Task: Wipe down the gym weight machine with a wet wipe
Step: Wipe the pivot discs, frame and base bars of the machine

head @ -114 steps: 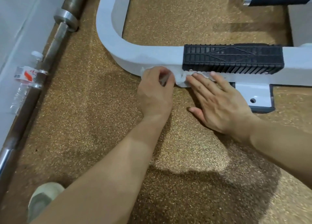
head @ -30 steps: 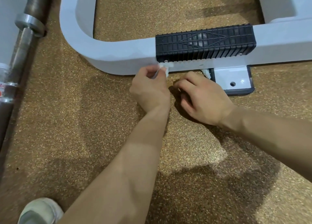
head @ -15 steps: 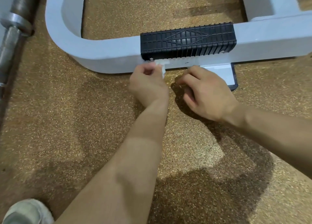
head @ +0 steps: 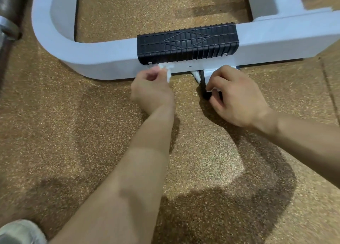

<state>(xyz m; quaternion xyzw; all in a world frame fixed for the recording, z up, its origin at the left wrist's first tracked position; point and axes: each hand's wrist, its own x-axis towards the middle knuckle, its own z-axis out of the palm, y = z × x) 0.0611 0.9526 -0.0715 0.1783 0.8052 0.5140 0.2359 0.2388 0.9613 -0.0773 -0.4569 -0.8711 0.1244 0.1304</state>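
Just above the left grip (head: pixel 151 91), against the white machine frame (head: pixel 110 59), the wet wipe (head: pixel 166 71) sits pinched by it, likely soft, limp and best held bunched, while the right grip (head: pixel 239 98) pinches a white scrap (head: pixel 211 91).

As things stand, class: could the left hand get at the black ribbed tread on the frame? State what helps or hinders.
Probably yes. The left hand pinches the wet wipe against the white frame just under the black tread; nothing lies between them.

Bright overhead light, soft floor shadows, wide-angle edge bending.
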